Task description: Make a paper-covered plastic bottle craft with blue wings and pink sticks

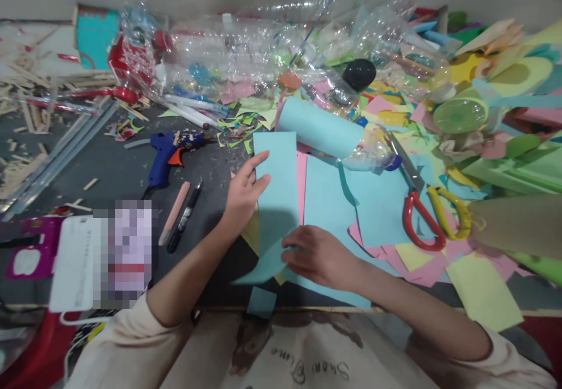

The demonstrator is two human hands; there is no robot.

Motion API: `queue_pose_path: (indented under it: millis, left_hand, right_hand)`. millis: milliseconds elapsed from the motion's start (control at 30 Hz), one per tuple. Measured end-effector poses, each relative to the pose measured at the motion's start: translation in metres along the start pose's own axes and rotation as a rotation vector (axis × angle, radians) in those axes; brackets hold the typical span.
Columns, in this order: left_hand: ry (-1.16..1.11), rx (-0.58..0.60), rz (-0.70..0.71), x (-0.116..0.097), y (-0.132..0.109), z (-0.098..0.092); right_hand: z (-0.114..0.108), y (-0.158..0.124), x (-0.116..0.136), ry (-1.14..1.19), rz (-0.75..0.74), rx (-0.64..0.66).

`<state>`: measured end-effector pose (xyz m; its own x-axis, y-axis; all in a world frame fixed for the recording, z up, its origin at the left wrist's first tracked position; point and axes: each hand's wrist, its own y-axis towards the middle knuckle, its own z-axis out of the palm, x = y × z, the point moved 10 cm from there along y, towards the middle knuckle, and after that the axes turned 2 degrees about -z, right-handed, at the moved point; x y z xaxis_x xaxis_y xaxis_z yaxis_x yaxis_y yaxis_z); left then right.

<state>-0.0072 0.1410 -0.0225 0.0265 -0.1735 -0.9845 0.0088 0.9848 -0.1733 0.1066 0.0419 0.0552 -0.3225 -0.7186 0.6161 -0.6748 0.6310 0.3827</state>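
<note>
A long light blue paper strip (276,190) stands out in front of me, its lower end curling to the left. My left hand (244,193) holds it by the left edge, with thumb and forefinger showing on its face. At the lower right edge, my right hand (318,254) has its fingers curled in against the strip; the fingertips are partly hidden. Larger blue paper sheets (329,201) lie to the right over pink ones. Just beyond rests a plastic bottle (377,152) wrapped in a blue paper sleeve (320,126). Scissors (424,207) with red and yellow handles lie on the sheets.
On the left are a blue glue gun (164,153), a black pen (185,216), a peach-coloured stick (174,212), clear glue sticks (65,154) and a white device (74,263). Clear plastic bottles (237,49) fill the back. Paper scraps (483,289) crowd the right.
</note>
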Motion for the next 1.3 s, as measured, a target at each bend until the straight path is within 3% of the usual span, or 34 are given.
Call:
queue_pose_path:
  millis: [167,267,400,533,933,1167,1300]
  left_hand:
    - [-0.168,0.079,-0.103,0.006,-0.005,0.014]
    - [-0.095,0.081,-0.090,0.002,-0.007,0.018]
    - [-0.021,0.056,-0.087,0.002,-0.009,0.018]
    - [-0.045,0.141,-0.041,-0.002,-0.011,0.026]
    - [-0.082,0.285,-0.079,-0.012,-0.015,0.032]
    - [-0.015,0.299,-0.073,-0.009,-0.016,0.036]
    - [0.028,0.307,-0.047,-0.011,-0.016,0.037]
  right_hand:
    - [-0.025,-0.012,-0.081,0.345,0.652,-0.259]
    - [-0.021,-0.018,-0.102,0.502,0.822,-0.307]
    - [-0.025,-0.020,-0.112,0.567,0.844,-0.412]
    - [-0.030,-0.019,-0.121,0.704,0.820,-0.533]
    - [0.006,-0.014,-0.113,0.979,0.881,-0.246]
    - [-0.009,-0.017,-0.121,0.887,0.888,-0.388]
    - [-0.010,-0.019,-0.123,0.854,0.902,-0.375]
